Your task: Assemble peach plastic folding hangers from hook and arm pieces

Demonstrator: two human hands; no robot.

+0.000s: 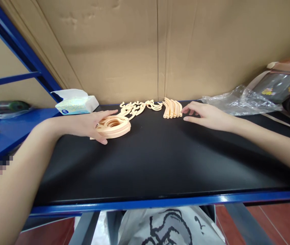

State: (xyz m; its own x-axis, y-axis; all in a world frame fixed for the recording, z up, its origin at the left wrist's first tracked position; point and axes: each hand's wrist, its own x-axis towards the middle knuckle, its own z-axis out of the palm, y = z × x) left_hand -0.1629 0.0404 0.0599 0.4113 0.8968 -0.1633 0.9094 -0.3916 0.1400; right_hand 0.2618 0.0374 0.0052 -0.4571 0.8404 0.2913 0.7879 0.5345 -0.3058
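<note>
My left hand [94, 124] rests over the left side of a stack of beige rings or coiled strips [120, 128], its thumb and fingers spread around them. Behind that stack lies a loose scatter of small curved beige pieces [137, 108]. Further right, several beige curved tubes [171, 108] lie side by side in a neat bundle. Just beside the bundle's right edge is my right hand [201, 114], fingers apart and holding nothing; whether its fingertips touch the tubes I cannot tell.
A tissue box [75, 103] stands at the back left. Clear plastic wrapping [239, 102] and a tinted bottle with a brown lid [277, 86] are at the right. A cardboard wall [114, 51] backs the black tabletop [145, 163], which has a blue front edge [160, 201].
</note>
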